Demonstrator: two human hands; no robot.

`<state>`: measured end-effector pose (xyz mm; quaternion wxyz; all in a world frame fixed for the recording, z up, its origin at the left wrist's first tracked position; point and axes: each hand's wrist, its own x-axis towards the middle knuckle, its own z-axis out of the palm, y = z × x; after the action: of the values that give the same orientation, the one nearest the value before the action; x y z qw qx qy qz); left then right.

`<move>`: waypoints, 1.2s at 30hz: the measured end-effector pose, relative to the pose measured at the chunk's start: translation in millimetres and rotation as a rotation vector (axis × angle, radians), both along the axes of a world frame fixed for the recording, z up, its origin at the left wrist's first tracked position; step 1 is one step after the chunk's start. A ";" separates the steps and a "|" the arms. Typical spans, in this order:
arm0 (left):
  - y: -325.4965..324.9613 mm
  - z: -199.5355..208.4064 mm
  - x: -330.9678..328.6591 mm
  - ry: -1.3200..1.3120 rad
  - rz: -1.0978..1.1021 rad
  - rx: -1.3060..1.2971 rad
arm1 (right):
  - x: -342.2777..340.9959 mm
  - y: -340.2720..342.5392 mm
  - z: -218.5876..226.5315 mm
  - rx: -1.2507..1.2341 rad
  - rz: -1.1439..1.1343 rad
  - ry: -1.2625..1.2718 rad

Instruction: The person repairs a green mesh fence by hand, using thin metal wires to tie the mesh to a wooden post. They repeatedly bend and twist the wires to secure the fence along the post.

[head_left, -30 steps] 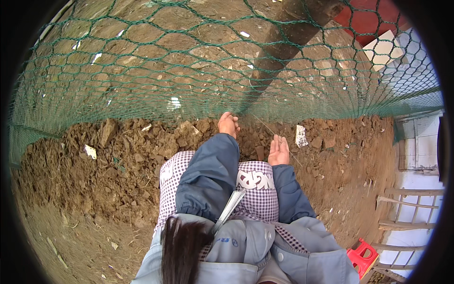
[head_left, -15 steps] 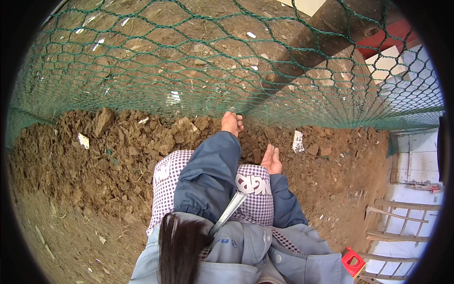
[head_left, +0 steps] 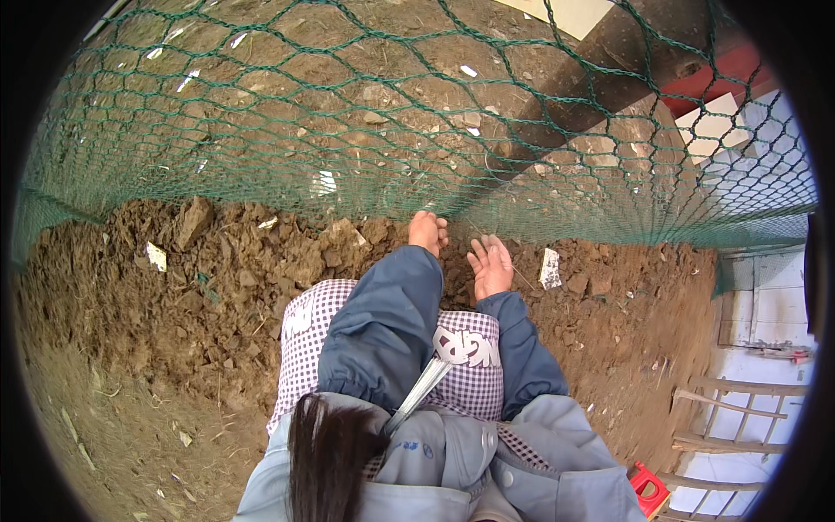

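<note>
My left hand (head_left: 427, 232) is curled closed at the foot of a green net (head_left: 52, 213), close to the base of a dark post (head_left: 557, 117). What its fingers hold, if anything, is hidden. Just to the right and a little nearer, my right hand (head_left: 492, 268) is raised over the loose soil, fingers stretched out and slightly apart. A thin strand or stem shows beside it; I cannot tell whether the hand touches it. Both forearms wear dark blue sleeves.
A bank of clumped brown soil (head_left: 235, 270) with stones runs along the net. White scraps, one a speckled flat piece (head_left: 550, 269), lie in it. At the right are wooden ladder-like frames (head_left: 739, 444) and a red plastic object (head_left: 646, 489).
My right hand has moved forward and slightly left, closer to my left hand, and its fingers have spread a little. The left hand stays at the net's foot.
</note>
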<state>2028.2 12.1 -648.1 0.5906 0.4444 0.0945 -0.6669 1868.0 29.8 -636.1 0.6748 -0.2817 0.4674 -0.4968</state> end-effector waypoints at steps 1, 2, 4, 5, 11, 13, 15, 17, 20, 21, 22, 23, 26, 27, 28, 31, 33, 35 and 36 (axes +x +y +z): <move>-1.8 -1.5 -0.7 0.017 0.006 -0.019 | 4.5 -5.8 1.5 -0.032 0.030 0.097; -3.7 -3.3 -1.4 0.065 0.022 -0.022 | 8.0 -10.9 2.6 -0.066 0.059 0.198; -8.0 -7.9 -1.1 0.159 0.051 -0.015 | 14.2 -18.9 3.9 -0.069 0.076 0.289; -10.6 -10.1 -2.2 0.232 0.113 0.001 | 15.9 -22.8 4.9 -0.050 0.083 0.304; -23.3 -20.8 -3.2 0.424 0.233 -0.015 | 18.7 -55.3 8.7 -0.041 0.114 0.353; -24.1 -22.5 -4.9 0.376 0.213 0.014 | 18.3 -63.6 8.0 -0.060 0.117 0.388; -23.5 -24.5 -3.9 0.380 0.187 -0.020 | 18.3 -68.0 7.1 -0.059 0.123 0.422; -22.3 -27.7 0.8 0.430 0.150 -0.050 | 18.0 -70.2 7.2 0.008 0.167 0.471; -22.0 -33.9 8.8 0.510 0.089 -0.088 | 20.0 -75.7 9.7 0.059 0.171 0.514; -21.9 -35.8 10.4 0.514 0.073 -0.099 | 21.6 -79.5 11.2 0.074 0.144 0.553; -22.4 -37.5 11.2 0.536 0.050 -0.087 | 23.6 -84.0 12.6 0.078 0.157 0.529; -22.3 -39.2 12.1 0.535 0.016 -0.120 | 26.1 -88.3 13.6 0.093 0.153 0.540; -22.9 -41.5 11.9 0.526 -0.010 -0.140 | 32.1 -99.6 14.9 0.141 0.148 0.574; -22.7 -41.7 11.2 0.496 -0.022 -0.164 | 33.1 -101.5 14.4 0.167 0.141 0.576; -22.9 -41.5 10.0 0.492 -0.001 -0.179 | 33.4 -102.2 13.4 0.209 0.130 0.570; -22.2 -40.4 5.1 0.542 0.105 -0.167 | 30.6 -97.8 8.5 0.184 0.190 0.578; -23.7 -39.4 -0.7 0.576 0.226 -0.173 | 27.6 -90.2 4.4 0.165 0.222 0.597; -21.6 -39.5 -7.1 0.547 0.328 -0.126 | 23.1 -81.7 2.2 0.199 0.248 0.590; -20.4 -39.7 -9.5 0.534 0.334 -0.165 | 21.4 -77.8 1.7 0.234 0.260 0.602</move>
<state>2018.7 -8.2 -687.9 0.6802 0.1827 0.2631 -0.6593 1889.4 -48.0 -634.4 0.5921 -0.3933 0.6596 -0.2443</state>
